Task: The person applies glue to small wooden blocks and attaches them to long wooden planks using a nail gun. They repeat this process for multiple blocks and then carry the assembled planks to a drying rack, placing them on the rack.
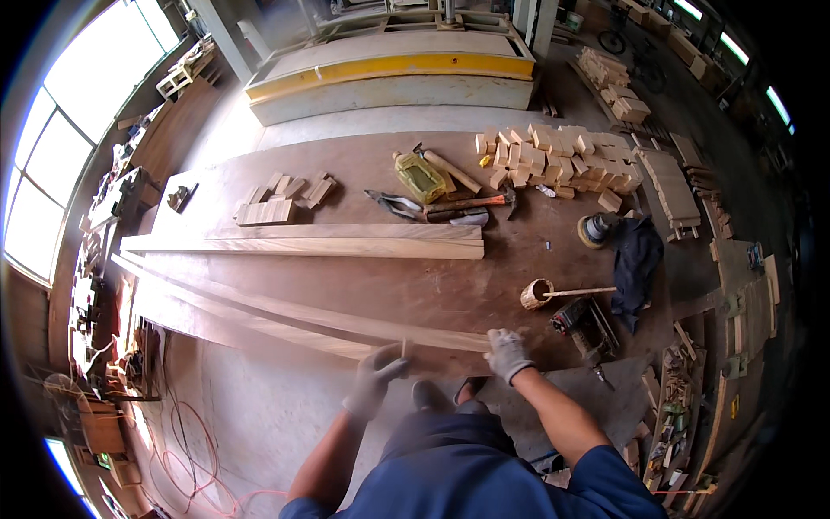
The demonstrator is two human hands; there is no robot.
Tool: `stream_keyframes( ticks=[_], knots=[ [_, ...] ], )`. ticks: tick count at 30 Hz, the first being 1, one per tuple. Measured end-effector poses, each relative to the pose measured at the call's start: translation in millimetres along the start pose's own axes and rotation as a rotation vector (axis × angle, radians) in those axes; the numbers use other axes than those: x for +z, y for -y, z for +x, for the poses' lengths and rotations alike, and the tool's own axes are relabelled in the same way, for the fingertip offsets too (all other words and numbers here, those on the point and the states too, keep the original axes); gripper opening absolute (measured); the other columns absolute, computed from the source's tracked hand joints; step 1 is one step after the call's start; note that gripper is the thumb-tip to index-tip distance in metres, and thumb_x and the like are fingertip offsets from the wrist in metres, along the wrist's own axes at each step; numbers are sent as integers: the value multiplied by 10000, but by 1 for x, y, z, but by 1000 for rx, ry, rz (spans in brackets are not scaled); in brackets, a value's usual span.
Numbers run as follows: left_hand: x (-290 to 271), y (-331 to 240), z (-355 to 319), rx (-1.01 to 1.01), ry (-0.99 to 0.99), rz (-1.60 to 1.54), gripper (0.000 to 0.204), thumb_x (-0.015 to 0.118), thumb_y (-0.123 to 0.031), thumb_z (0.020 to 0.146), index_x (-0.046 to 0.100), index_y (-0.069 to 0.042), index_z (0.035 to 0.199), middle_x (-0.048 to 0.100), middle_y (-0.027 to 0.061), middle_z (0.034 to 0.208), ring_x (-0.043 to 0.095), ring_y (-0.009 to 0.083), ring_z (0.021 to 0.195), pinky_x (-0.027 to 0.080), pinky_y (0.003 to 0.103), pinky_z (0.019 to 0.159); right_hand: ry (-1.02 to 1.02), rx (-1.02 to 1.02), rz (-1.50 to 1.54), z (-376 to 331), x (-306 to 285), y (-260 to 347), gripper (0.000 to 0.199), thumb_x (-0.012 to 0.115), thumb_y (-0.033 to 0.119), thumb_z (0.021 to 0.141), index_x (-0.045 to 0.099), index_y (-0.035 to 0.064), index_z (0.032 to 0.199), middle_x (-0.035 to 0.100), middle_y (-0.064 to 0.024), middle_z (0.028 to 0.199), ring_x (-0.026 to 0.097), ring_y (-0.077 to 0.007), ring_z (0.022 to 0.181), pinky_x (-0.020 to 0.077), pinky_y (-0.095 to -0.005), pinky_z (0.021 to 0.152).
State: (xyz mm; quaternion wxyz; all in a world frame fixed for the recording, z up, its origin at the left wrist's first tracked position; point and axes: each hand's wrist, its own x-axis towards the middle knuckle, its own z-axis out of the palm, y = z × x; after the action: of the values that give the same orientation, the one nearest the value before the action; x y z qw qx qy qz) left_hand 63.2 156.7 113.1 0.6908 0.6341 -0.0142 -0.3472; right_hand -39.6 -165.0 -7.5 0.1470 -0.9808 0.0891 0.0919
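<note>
My left hand (373, 381) pinches a small wooden piece (404, 348). My right hand (507, 353) grips the long board's (346, 322) end. I think the work has just begun.

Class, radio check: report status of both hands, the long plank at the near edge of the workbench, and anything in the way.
Left hand gloved, pinching a small wood piece at the long plank. Right hand gripping plank's end. Power tool and wooden cup lie beside it.
</note>
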Motion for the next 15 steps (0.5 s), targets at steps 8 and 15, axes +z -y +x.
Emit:
stream_keyframes(
  ticks=[8, 15],
  knots=[
    [21, -6, 0, 23, 108, -16, 347, 773, -212, 972, 672, 28, 1201, 684, 20, 1008, 607, 105, 909, 503, 285, 823, 109, 78, 4, -7, -20, -1, 507, 841, 324, 837, 610, 106, 1232, 683, -189, 1208, 677, -396, 1136, 535, -515, 974],
    [40, 23, 9, 106, 112, 164, 383, 776, -154, 967, 657, 21, 1286, 700, 14, 1049, 622, 89, 934, 532, 278, 829, -33, 18, 119, -7, 8, -24, 550, 853, 324, 797, 628, 120, 1256, 681, -175, 1227, 666, -403, 1156, 532, -518, 990]
  ],
)
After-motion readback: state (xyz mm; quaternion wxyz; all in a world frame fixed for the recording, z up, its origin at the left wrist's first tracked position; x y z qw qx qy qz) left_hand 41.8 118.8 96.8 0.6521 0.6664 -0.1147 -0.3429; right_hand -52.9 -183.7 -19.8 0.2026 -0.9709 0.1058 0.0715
